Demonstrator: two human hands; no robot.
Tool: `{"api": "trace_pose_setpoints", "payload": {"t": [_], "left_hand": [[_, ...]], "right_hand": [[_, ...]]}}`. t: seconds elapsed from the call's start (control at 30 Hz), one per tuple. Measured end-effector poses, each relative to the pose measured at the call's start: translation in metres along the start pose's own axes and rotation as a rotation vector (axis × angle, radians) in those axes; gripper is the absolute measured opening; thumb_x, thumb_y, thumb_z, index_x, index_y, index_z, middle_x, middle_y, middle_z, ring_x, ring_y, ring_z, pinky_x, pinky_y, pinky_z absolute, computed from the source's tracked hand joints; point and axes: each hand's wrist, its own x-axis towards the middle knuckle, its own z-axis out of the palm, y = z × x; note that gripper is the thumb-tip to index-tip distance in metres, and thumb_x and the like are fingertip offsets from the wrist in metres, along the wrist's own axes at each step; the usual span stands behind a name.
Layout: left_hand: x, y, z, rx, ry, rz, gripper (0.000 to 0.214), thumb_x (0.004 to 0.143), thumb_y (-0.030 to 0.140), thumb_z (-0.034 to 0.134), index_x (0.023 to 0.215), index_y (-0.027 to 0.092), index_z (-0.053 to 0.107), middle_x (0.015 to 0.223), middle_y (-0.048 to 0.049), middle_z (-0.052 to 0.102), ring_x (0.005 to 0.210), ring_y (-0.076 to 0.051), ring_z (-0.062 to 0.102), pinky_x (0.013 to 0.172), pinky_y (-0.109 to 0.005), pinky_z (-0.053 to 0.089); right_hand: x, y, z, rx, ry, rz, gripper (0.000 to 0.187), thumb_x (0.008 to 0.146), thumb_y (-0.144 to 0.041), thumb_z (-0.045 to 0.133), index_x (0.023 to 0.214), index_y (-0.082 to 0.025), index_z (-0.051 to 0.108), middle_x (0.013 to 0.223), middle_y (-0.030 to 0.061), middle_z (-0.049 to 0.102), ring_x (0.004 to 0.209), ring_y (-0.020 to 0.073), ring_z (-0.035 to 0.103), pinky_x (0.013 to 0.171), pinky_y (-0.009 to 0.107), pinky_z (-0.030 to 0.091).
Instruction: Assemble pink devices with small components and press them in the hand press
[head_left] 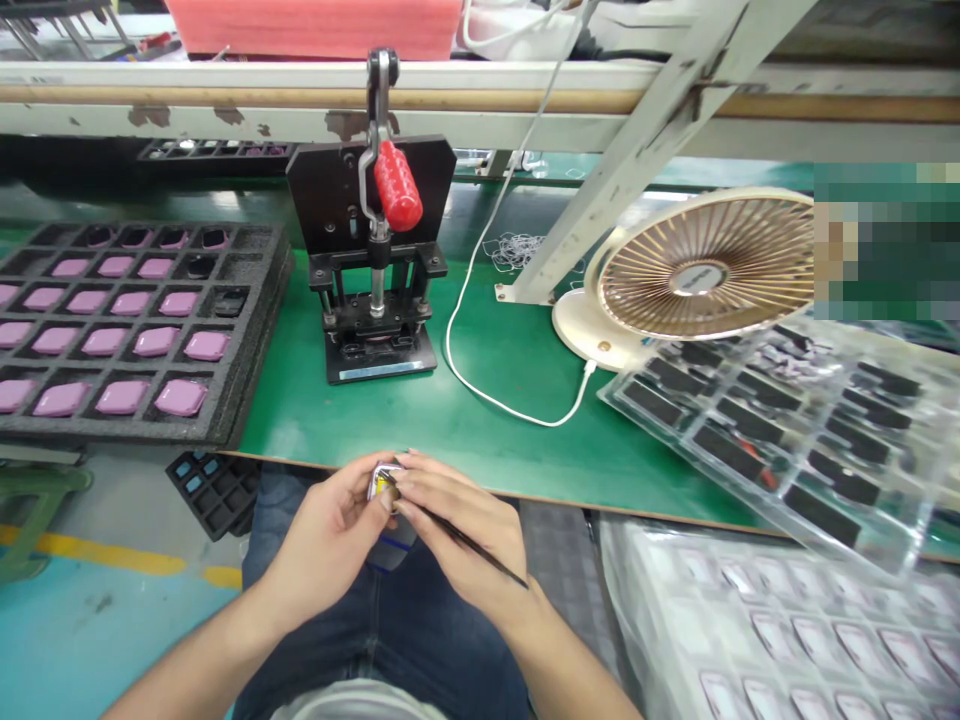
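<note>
Just off the front edge of the bench, above my lap, both hands meet. My left hand (334, 530) is closed around a small light-rimmed device housing (379, 482) with a yellow part inside, its thumb on the near side. A pair of slim black tweezers (472, 545) lies in my right hand (465, 530), the back end sticking out past the wrist. Their tip is at the housing's opening; fingers partly hide it, so I cannot make out whether it grips anything. On the bench beyond my hands stands a black toggle press (379, 320) with a red handle (397, 185).
A black foam tray (217, 400) with purple cases is at left. A white cable (487, 400) runs to a fan (697, 270) at right. Clear compartment trays (780, 440) overhang the bench edge there, above a plastic-covered stack of housings (750, 620). A slanted metal post (622, 150) stands behind.
</note>
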Motion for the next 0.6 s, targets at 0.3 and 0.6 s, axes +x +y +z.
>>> {"api": "trace_pose_setpoints", "payload": {"t": [0.3, 0.6], "left_hand": [[0.0006, -0.0046, -0.0015, -0.115, -0.044, -0.029, 0.048, 0.094, 0.047, 0.081, 0.132, 0.018, 0.073, 0.099, -0.0099, 0.076, 0.072, -0.015, 0.067, 0.061, -0.023, 0.054], [0.0022, -0.0083, -0.001, -0.147, -0.023, -0.044, 0.052, 0.091, 0.05, 0.083, 0.13, 0.017, 0.073, 0.1, -0.01, 0.075, 0.07, -0.013, 0.064, 0.059, -0.022, 0.052]], "right_hand": [[-0.0053, 0.0027, 0.0005, -0.072, 0.016, -0.091, 0.048, 0.102, -0.003, 0.068, 0.142, -0.03, 0.072, 0.133, 0.0066, 0.074, 0.127, 0.0299, 0.071, 0.115, 0.055, 0.059], [-0.0046, 0.0023, 0.005, -0.055, 0.042, -0.047, 0.045, 0.098, 0.001, 0.072, 0.134, -0.026, 0.076, 0.13, 0.0071, 0.076, 0.123, 0.0286, 0.073, 0.11, 0.049, 0.062]]}}
